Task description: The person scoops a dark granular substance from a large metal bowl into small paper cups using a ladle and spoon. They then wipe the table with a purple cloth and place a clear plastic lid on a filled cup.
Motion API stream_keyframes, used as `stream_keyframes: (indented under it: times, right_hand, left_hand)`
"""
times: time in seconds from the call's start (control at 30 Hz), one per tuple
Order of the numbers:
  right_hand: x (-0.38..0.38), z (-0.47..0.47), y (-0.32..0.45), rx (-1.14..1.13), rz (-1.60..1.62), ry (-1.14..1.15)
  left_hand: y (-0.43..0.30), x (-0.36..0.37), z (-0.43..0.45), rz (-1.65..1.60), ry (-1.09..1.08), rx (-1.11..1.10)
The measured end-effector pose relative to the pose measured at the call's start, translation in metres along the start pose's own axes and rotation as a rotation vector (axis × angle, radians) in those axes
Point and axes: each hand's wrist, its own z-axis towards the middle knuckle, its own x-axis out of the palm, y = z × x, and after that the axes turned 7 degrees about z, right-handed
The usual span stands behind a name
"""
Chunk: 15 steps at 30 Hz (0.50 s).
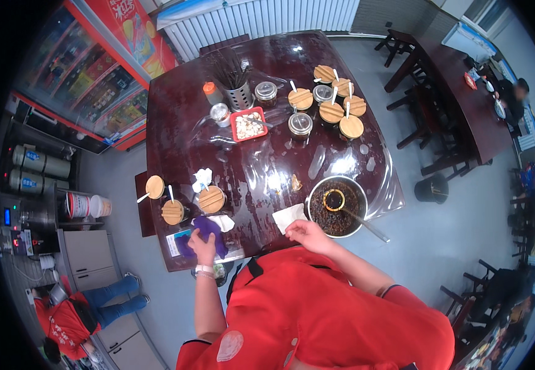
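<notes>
My left hand [203, 247] is over a crumpled purple cloth [208, 227] at the table's near left corner, thumb and fingers apart; whether it grips the cloth is unclear. Beside the cloth lie a white paper napkin [223, 223] and a printed card [173, 245]. My right hand [311, 236], fingers curled, is at the lower edge of another white napkin [289, 217]; I cannot tell if it pinches the paper. Just right of it stands a steel pot [363, 203] of dark chili sauce [330, 221], with a ladle [367, 224] resting in it.
Several wood-lidded jars [212, 200] with white spoons stand near left and far right on the dark table [258, 162]. Farther back are a red tray [264, 132] of garlic cloves, a chopstick holder [240, 98] and glass-lidded jars [301, 125]. A person [71, 319] stands at the left counter.
</notes>
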Motion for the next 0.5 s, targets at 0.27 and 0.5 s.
stream_keyframes:
  times: [0.27, 0.5]
  right_hand:
    - [-0.1, 0.161, 0.062, -0.169, -0.74, -0.342]
    - [-0.138, 0.281, 0.082, 0.179, -0.987, -0.665]
  left_hand:
    - [-0.013, 0.017, -0.085, 0.056, 0.152, 0.165]
    - [-0.013, -0.001, -0.152, 0.106, 0.283, 0.027]
